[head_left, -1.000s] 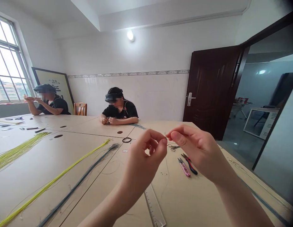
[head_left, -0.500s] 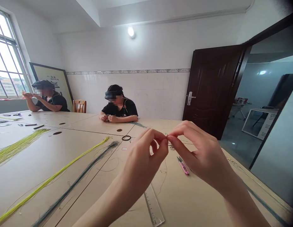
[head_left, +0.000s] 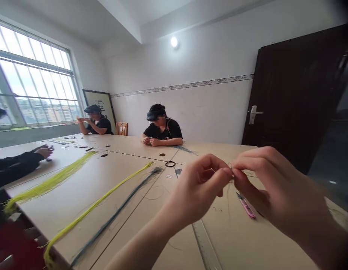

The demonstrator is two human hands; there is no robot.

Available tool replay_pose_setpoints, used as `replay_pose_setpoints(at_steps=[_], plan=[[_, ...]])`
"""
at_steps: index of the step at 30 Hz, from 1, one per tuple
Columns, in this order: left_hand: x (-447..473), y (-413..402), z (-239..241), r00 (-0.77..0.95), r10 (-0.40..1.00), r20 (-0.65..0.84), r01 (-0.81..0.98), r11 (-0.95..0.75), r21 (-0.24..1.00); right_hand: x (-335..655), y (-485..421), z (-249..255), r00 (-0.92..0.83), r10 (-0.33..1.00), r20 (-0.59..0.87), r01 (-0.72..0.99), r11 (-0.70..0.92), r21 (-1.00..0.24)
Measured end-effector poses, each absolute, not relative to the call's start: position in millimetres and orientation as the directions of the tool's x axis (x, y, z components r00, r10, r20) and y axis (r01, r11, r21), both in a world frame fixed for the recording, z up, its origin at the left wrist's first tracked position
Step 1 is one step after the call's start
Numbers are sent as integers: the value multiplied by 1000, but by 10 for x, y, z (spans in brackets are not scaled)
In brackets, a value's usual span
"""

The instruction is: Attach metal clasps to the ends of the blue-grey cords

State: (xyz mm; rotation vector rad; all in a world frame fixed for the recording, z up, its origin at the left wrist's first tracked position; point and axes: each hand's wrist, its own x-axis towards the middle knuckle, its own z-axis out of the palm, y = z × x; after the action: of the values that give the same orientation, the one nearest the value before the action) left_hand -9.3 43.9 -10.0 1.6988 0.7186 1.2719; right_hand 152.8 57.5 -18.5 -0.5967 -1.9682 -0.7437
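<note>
In the head view, my left hand [head_left: 202, 187] and my right hand [head_left: 272, 183] meet fingertip to fingertip above the table, both closed in a pinch. Between them is a thin thread [head_left: 229, 164]; a small loop of it stands above the fingertips, and a faint strand seems to hang below. My fingers cover the spot where it is held. Pink-handled thread snips [head_left: 247, 208] lie on the table below my right hand. Under my left forearm, a clear ruler [head_left: 205, 245] is partly covered.
A grey-blue thread bundle [head_left: 120, 208] and a yellow bundle [head_left: 106, 195] stretch across the table [head_left: 151, 236]. Farther left lies a wider yellow-green bundle [head_left: 61, 177]. A black ring [head_left: 170, 164] lies ahead. Two people sit opposite; another person's dark sleeve [head_left: 19, 165] reaches in from the left.
The view has swung left, so the table and my hands appear farther right. Another person's sleeve and hands have come into view at left. My fingers keep their pinch on the thread.
</note>
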Motion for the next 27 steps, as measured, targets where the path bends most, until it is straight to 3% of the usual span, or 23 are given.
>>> replay_pose_setpoints(at_steps=[3, 9, 11, 13, 15, 17, 27], plan=[[-85, 444, -119, 311, 831, 461, -49, -470, 881, 1507, 561, -151, -477, 88, 874, 671, 678, 298], [-83, 421, -129, 243, 827, 507, 29, -528, 849, 1471, 580, -136, -468, 99, 878, 633, 731, 255], [-81, 409, -121, 211, 812, 545, 72, -569, 819, 1472, 580, -141, -387, 149, 910, 603, 787, 128], [-79, 405, -112, 180, 792, 583, 126, -606, 785, 1477, 566, -140, -275, 277, 921, 537, 838, -91], [-75, 406, -110, 153, 771, 618, 184, -637, 749, 1484, 540, -129, -212, 425, 880, 448, 843, -299], [-70, 410, -116, 139, 756, 640, 226, -653, 723, 1490, 511, -110, -223, 520, 824, 385, 824, -416], [-65, 402, -134, 133, 709, 693, 327, -691, 644, 1502, 492, -70, -296, 581, 758, 351, 805, -479]])
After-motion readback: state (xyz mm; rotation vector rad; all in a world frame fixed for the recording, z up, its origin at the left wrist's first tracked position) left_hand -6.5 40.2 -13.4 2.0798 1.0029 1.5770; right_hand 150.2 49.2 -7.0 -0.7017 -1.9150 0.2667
